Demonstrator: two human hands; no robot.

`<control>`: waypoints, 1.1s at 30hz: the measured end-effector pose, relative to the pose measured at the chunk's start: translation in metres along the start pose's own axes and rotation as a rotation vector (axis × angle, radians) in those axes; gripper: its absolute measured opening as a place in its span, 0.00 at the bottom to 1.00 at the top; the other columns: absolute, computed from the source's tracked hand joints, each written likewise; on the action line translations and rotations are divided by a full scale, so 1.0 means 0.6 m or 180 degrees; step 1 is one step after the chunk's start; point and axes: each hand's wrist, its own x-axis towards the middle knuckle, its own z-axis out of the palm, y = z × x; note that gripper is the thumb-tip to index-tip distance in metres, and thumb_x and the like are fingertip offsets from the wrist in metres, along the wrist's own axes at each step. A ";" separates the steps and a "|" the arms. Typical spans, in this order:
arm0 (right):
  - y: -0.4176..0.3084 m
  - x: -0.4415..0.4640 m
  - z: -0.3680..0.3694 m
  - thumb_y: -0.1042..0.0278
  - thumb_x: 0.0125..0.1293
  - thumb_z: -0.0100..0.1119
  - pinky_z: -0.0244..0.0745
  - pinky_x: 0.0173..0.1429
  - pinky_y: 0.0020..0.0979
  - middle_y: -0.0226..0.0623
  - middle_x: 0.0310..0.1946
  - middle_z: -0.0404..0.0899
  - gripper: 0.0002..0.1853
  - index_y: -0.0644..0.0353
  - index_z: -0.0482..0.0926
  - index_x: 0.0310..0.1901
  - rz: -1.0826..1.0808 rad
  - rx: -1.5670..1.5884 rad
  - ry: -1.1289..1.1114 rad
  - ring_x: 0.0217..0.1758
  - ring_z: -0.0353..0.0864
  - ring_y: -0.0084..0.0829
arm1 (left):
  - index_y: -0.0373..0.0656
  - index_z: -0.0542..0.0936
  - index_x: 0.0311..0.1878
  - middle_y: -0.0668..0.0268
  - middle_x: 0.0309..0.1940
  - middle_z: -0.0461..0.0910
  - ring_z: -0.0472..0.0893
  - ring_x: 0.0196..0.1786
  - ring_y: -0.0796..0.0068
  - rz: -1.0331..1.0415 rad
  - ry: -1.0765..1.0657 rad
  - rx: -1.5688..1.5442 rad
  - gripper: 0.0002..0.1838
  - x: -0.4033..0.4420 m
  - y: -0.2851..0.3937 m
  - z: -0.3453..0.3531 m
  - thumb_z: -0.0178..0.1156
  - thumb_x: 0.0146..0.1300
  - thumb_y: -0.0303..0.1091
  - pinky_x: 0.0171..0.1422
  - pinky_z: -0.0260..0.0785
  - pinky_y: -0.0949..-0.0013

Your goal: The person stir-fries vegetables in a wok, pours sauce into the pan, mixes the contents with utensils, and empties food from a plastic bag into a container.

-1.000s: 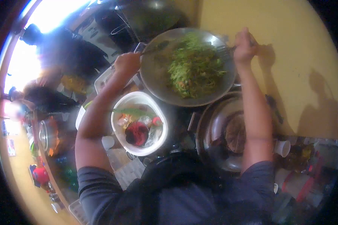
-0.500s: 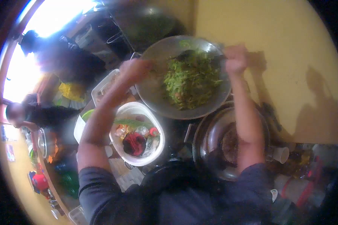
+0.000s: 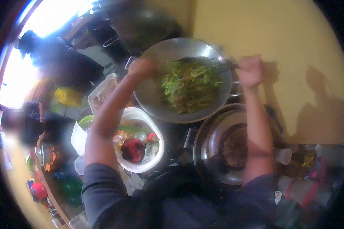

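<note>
A wide metal wok holds a heap of shredded green vegetables, with darker strands mixed in. My right hand is closed beyond the wok's right rim, on the handle of a dark spatula that reaches over the rim toward the greens; its head is not distinct. Over the wok's left side, near the metal side handle, my left hand is a blurred fist. What it grips cannot be made out.
A white tub with food scraps and a red-and-black item stands below the wok. A large lidded pan is beside it. Left are a clear container and a yellow bag. Two people are farther left. A yellow wall borders the right.
My right hand has moved right, away from the wok. The green heap has shifted, with more dark strands showing. The spatula's dark head no longer shows clearly on the greens.
</note>
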 end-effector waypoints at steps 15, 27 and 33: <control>-0.036 0.001 0.002 0.58 0.71 0.36 0.43 0.25 0.28 0.23 0.13 0.47 0.20 0.50 0.54 0.18 0.0458 0.0499 -0.0491 0.18 0.46 0.22 | 0.55 0.78 0.50 0.62 0.36 0.80 0.81 0.42 0.61 -0.0312 0.0040 -0.0407 0.16 0.042 -0.022 -0.019 0.52 0.57 0.39 0.42 0.74 0.56; 0.039 0.006 0.018 0.60 0.69 0.39 0.44 0.25 0.28 0.23 0.15 0.48 0.19 0.51 0.55 0.19 -0.0124 -0.0410 -0.0323 0.20 0.49 0.21 | 0.58 0.77 0.51 0.63 0.39 0.79 0.80 0.42 0.61 0.0931 0.1655 0.1120 0.16 0.082 -0.034 -0.047 0.52 0.59 0.41 0.45 0.72 0.59; 0.007 0.000 -0.012 0.64 0.70 0.38 0.46 0.25 0.27 0.23 0.15 0.49 0.18 0.53 0.56 0.20 0.0007 -0.0699 -0.0187 0.20 0.50 0.20 | 0.53 0.80 0.45 0.61 0.37 0.80 0.80 0.41 0.62 0.0217 0.0741 0.0146 0.15 0.024 -0.054 -0.031 0.51 0.59 0.46 0.44 0.73 0.59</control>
